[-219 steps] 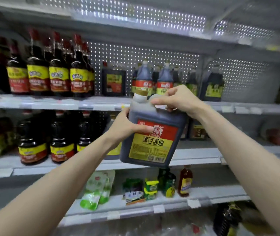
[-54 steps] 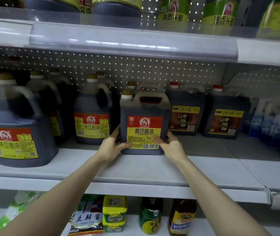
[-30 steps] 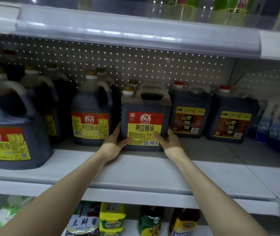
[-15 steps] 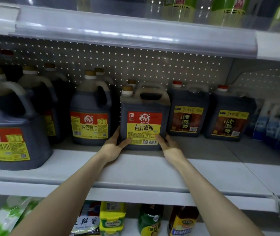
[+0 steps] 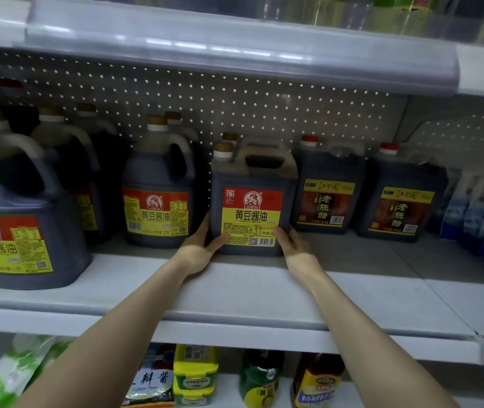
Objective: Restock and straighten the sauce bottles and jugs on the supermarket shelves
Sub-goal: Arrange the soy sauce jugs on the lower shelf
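Observation:
A square dark soy sauce jug (image 5: 252,207) with a red and yellow label stands upright on the white shelf (image 5: 234,295), label facing me. My left hand (image 5: 198,248) presses its lower left corner, fingers along the side and thumb on the front. My right hand (image 5: 295,248) touches the lower right corner with fairly straight fingers. A second cap shows just behind the jug.
A round soy sauce jug (image 5: 156,201) stands close on the left and a bigger one (image 5: 13,225) at the far left. Two vinegar jugs (image 5: 327,195) (image 5: 399,204) stand close on the right. The upper shelf edge (image 5: 234,51) hangs overhead. Small bottles (image 5: 259,378) fill the shelf below.
Both hands have slid lower on the jug, down to its bottom corners. The jug itself stays upright in the same spot between its neighbours.

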Available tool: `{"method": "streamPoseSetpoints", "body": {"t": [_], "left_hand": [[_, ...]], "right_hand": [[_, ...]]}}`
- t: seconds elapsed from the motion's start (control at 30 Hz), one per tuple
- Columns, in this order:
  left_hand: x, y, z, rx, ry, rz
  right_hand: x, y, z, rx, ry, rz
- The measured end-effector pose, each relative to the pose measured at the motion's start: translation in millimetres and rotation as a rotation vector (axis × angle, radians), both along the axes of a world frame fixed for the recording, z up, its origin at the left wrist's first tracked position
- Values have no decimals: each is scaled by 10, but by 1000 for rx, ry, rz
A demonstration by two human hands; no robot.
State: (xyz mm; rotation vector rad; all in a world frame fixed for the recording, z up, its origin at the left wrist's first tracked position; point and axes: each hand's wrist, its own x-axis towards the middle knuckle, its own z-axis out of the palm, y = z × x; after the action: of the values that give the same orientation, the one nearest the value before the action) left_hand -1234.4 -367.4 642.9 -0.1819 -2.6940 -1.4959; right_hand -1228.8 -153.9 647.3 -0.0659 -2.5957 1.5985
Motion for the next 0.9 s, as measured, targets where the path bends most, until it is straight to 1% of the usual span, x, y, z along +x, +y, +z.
{"method": "streamPoseSetpoints", "body": {"t": [0.27,0.73,0.9], "left_hand": [[15,18,31,-46,-4,-7],[-20,7,18,-62,-28,-10],[-18,8,12,-53,-17,0]], "right_hand": [[-4,-13,9,12,6,-13],[29,-33,43,22,-7,-21],[27,-37,52,25,14,-14]]}}
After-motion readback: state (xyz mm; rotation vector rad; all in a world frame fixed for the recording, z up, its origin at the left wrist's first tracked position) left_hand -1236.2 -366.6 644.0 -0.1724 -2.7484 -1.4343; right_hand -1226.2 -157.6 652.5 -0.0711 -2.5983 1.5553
